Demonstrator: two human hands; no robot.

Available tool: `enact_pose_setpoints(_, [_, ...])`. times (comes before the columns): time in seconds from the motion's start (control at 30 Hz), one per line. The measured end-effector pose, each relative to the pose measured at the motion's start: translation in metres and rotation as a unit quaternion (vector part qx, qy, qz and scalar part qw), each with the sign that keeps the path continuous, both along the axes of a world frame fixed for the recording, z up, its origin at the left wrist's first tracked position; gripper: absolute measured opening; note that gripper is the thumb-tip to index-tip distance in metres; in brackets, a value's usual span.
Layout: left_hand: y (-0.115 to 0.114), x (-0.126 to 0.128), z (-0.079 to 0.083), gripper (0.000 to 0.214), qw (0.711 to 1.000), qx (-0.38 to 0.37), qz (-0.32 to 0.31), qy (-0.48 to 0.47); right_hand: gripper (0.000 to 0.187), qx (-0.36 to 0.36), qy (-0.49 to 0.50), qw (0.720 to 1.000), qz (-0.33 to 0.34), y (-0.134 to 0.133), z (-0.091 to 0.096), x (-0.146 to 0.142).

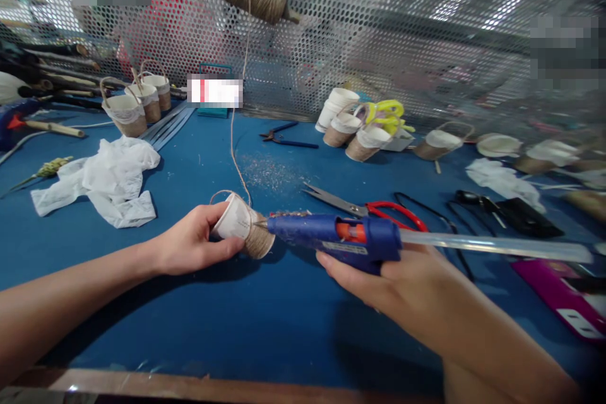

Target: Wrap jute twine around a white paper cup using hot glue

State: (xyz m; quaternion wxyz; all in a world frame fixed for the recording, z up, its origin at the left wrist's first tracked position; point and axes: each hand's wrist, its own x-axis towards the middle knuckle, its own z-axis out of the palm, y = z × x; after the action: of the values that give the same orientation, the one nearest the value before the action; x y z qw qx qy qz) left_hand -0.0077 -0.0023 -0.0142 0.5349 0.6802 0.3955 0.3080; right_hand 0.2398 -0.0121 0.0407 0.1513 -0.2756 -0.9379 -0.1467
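at the frame's centre, the left hand (201, 237) pinches a twine-wrapped cup (258, 244), probably light and crushable, best held gently, while the right hand (402, 281) grips the glue gun (303, 230).

Nearer than the white paper cup half-wrapped in brown twine (241, 219), bare blue tabletop (265, 322) leaves room to pass. The left hand (196, 237) closes off its left, the blue plastic glue gun (303, 230) its right; beyond it, a thin brown string (232, 132) slants upward.
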Motion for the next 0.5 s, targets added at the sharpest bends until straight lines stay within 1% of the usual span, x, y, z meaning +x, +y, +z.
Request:
enact_pose_setpoints(0.07, [0.0006,-0.0001,-0.0009,0.021,1.000,0.003,0.000,0.006,0.049,0.028,-0.020,0.999,0.019,0.0030,-0.0001,0.0012])
enact_pose_setpoints(0.17, [0.0013,-0.0002,-0.0014,0.020,1.000,0.006,-0.003,0.010,0.046,0.036,-0.032,0.999,0.017,0.0058,0.0014,0.0011])
enact_pose_setpoints(0.27, [0.0006,-0.0004,-0.0004,0.019,1.000,0.004,-0.006,0.009,0.047,0.044,-0.044,0.998,0.016,0.0055,0.0028,0.0012])
enact_pose_setpoints(0.4, [-0.0005,-0.0007,-0.0002,0.020,1.000,0.010,-0.010,0.010,0.047,0.019,-0.034,0.999,0.022,0.0023,0.0018,0.0023])
enact_pose_setpoints(0.47, [0.0000,-0.0009,-0.0012,0.021,1.000,0.012,-0.009,0.012,0.047,-0.009,-0.004,1.000,0.004,0.0001,0.0005,0.0015])
enact_pose_setpoints(0.5, [0.0005,-0.0011,-0.0017,0.021,1.000,0.013,-0.008,0.011,0.045,-0.032,0.013,0.999,-0.019,-0.0010,-0.0001,0.0006])
